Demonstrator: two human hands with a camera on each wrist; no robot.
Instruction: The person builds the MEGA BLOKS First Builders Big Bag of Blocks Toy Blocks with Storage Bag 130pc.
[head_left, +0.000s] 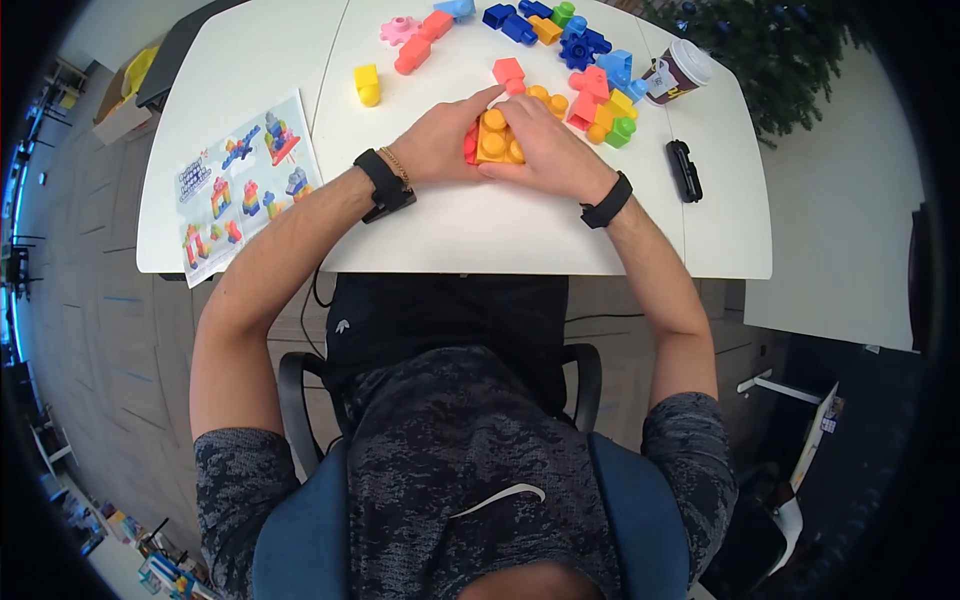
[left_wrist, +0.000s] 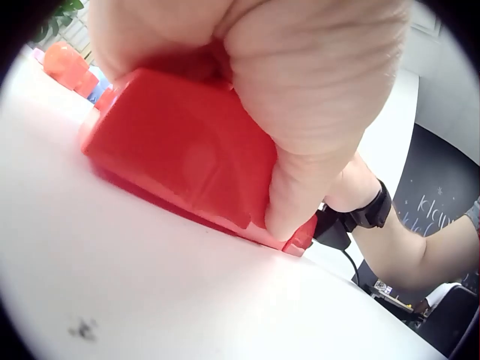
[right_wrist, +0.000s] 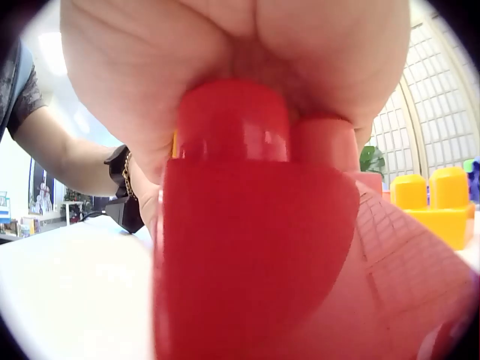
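Note:
Near the middle of the white table, a yellow block [head_left: 492, 148] with round studs sits between the two hands, next to a red block [head_left: 470, 144]. The left hand [head_left: 440, 140] curls round the red side, and in the left wrist view its fingers [left_wrist: 300, 97] press against the large red block [left_wrist: 180, 142]. From the other side the right hand [head_left: 560, 155] grips the yellow block. In the right wrist view that hand [right_wrist: 240, 45] covers the studs of the red block [right_wrist: 247, 240]. The palms hide part of both blocks.
Loose blocks in blue, red, yellow and green [head_left: 621, 132] lie beyond the hands. A yellow block [head_left: 367, 86] lies at the upper left, a picture sheet [head_left: 245, 185] at the left. A paper cup [head_left: 678, 72] and a black case [head_left: 684, 171] are at the right.

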